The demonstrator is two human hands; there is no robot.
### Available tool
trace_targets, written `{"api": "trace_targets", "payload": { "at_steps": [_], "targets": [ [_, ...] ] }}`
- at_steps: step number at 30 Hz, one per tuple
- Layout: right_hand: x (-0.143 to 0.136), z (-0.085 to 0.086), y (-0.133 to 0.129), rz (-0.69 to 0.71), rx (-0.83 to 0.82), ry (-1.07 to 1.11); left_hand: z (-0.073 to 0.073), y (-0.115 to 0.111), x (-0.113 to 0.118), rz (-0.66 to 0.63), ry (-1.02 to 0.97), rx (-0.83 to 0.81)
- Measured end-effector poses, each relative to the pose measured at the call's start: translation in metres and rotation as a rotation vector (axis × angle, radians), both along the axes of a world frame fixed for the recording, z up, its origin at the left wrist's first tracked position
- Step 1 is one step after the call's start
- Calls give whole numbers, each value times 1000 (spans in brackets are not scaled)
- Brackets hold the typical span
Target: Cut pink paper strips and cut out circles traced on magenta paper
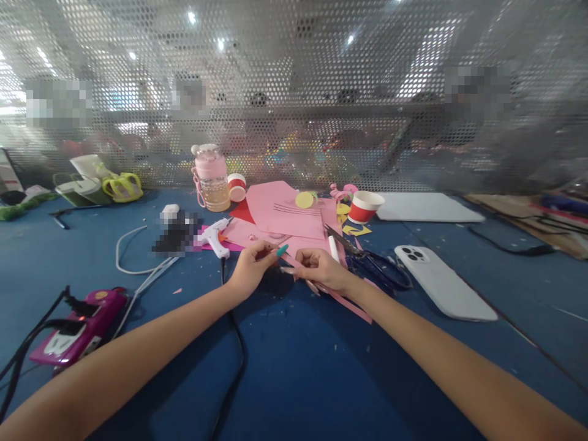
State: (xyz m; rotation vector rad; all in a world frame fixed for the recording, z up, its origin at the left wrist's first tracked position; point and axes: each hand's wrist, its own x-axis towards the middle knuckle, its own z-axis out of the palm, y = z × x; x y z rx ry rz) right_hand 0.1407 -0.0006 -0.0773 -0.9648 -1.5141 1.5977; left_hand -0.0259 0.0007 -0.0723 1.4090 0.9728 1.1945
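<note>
A long pink paper strip (349, 304) runs between my hands, its free end slanting down to the right below my right wrist. My left hand (255, 264) pinches the strip's upper left end, a teal thumbnail showing. My right hand (319, 269) has its fingers curled around the strip a little farther along. Beyond the hands lie pink paper sheets (294, 214) with a yellow paper circle (304, 199) on them. A white glue gun (215, 237) rests left of the sheets. Dark-handled scissors (379, 266) lie open-bladed just right of my right hand.
A pink-lidded bottle (212, 177) and a red-white paper cup (236, 187) stand behind; another cup (364, 207) stands at right. A white phone (443, 282) lies on the right. The magenta power strip (82, 327) and cables are at left. A perforated metal screen (294, 79) borders the back.
</note>
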Motion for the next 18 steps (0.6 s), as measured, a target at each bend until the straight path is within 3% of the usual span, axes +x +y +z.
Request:
{"api": "trace_targets", "payload": {
  "at_steps": [18],
  "targets": [
    [-2,2,-2,90,38,-57,-1,-1,2,23,84,-8]
  ]
}}
